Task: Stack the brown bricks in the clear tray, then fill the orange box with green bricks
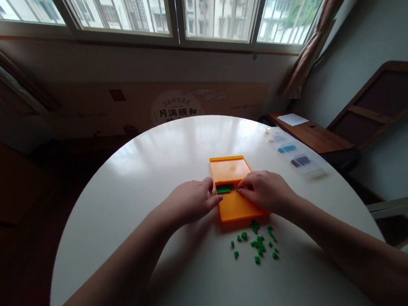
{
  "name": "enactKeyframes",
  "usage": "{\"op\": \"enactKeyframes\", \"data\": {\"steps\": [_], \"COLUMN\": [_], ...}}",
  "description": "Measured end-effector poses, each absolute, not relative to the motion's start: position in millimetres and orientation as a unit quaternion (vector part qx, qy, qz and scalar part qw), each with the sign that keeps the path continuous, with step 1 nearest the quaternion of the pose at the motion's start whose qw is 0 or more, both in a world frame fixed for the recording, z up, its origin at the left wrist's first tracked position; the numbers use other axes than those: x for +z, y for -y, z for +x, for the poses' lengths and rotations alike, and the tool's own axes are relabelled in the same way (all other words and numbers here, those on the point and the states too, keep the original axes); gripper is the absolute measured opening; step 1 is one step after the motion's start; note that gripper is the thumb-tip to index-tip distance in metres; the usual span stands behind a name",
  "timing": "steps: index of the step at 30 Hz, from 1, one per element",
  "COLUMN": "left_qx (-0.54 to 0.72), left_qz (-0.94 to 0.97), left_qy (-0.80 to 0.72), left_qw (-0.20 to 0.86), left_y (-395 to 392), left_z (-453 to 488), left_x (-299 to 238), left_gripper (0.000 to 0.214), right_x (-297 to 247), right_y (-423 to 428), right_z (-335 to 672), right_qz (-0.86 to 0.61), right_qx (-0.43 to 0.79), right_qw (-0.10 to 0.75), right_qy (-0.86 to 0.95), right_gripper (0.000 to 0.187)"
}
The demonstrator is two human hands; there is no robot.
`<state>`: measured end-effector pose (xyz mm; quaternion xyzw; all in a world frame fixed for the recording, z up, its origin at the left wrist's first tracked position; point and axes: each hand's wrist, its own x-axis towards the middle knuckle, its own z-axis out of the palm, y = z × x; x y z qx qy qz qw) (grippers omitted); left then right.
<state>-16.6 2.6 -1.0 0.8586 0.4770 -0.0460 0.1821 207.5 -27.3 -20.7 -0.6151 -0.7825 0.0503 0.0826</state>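
Orange tray (234, 207) is lying beneath both sets of fingertips. Left hand (189, 201) is resting its fingers together against the tray's edge, gripping nothing. Right hand (267, 190) is bunching its fingertips beside the tray's slot, which is holding a green brick row (224, 188); whether they are pinching a brick is unclear. Bracing the tray is probably steadying fine placement. Loose green bricks (259, 244) are lying behind the fingers, wrist-side.

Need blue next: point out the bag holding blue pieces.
The small clear plastic bag mid-row, just beyond the dark-filled bag; the other bags hold cream or dark pieces, none blue.
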Motion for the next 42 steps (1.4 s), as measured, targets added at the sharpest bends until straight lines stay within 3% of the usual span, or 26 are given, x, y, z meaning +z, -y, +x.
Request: {"op": "enactKeyframes", "data": {"steps": [42], "left_qx": [-0.042], "left_qz": [0.857], "left_qy": [-0.479], "left_qw": [0.185], "left_y": [-1.7], "left_z": [-16.4], "left_x": [-2.7], "left_gripper": [0.043], "right_x": [-23.1], "right_y": [21.2], "right_z": [199.7], "right_qz": [-0.613], "right_qx": [0.025], "right_qw": [0.093], "right_qy": [0.784], "right_gripper": [0.021]}}
